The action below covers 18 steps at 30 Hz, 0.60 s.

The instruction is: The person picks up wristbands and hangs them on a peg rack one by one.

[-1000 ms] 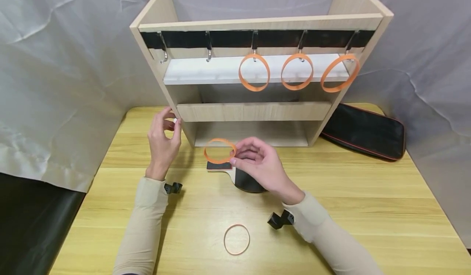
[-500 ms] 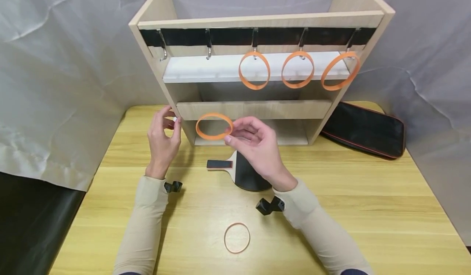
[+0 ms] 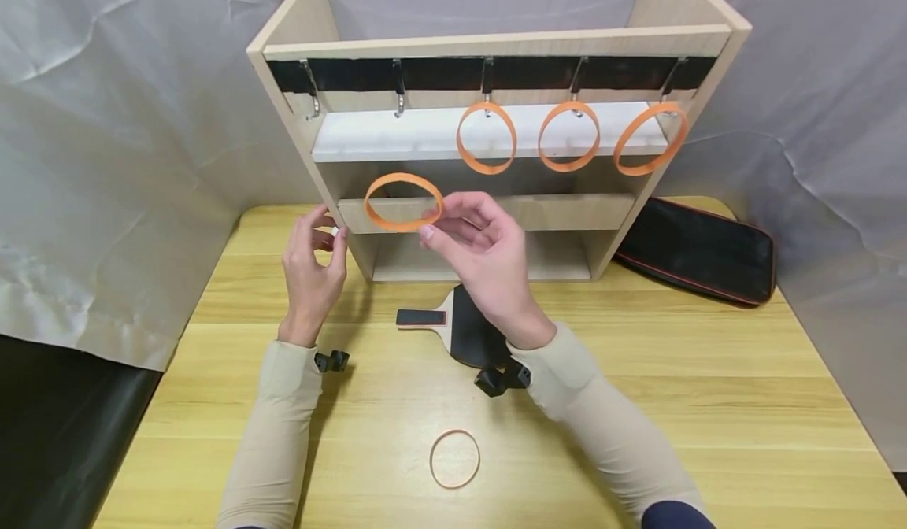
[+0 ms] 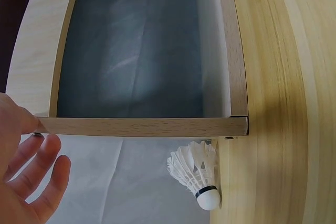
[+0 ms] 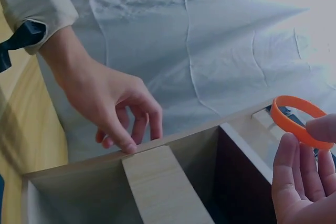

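Note:
An orange ring (image 3: 404,202) is pinched between the thumb and fingers of my right hand (image 3: 492,265), in front of the shelf's middle board. In the right wrist view the ring (image 5: 296,121) tilts above the fingertips. My left hand (image 3: 312,277) grips the left side panel of the wooden shelf (image 3: 489,45); the left wrist view shows the hand (image 4: 26,161) at the panel's edge (image 4: 142,126). Three orange rings, one of them the middle ring (image 3: 486,138), hang from the third, fourth and fifth hooks. The two left hooks, including the second hook (image 3: 400,104), hold no ring.
A thin ring (image 3: 454,459) lies flat on the wooden table (image 3: 383,403). A black paddle (image 3: 473,332) lies before the shelf, partly behind my right hand. A black case (image 3: 701,253) is at the shelf's right. A shuttlecock (image 4: 197,174) lies outside the left panel.
My right hand has carried the orange ring up and slightly left, from above the paddle's handle to the shelf's middle board. My left hand has stayed at the side panel.

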{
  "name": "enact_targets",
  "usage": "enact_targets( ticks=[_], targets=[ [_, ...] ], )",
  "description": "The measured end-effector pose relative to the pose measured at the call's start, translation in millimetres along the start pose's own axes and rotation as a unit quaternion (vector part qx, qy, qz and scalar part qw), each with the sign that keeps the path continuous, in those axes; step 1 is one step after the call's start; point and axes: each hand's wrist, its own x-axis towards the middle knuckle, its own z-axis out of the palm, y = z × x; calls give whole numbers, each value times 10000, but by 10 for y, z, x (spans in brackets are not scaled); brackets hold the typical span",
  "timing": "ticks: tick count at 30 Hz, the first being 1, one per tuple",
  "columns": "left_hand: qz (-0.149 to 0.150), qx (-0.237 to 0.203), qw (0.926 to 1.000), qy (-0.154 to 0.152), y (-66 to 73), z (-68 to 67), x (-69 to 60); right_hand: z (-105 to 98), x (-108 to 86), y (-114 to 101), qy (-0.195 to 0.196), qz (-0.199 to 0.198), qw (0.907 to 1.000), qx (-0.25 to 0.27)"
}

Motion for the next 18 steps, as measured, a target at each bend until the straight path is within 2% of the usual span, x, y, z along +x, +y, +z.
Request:
enact_targets(
  ticks=[6,18],
  targets=[
    [21,-4,10000,-5,-11,2,5,84,109,-17,103,-250,9996,-66],
    [38,14,10000,-91,-2,-18,8,200,380,-11,553,-612,9965,-102]
  ],
)
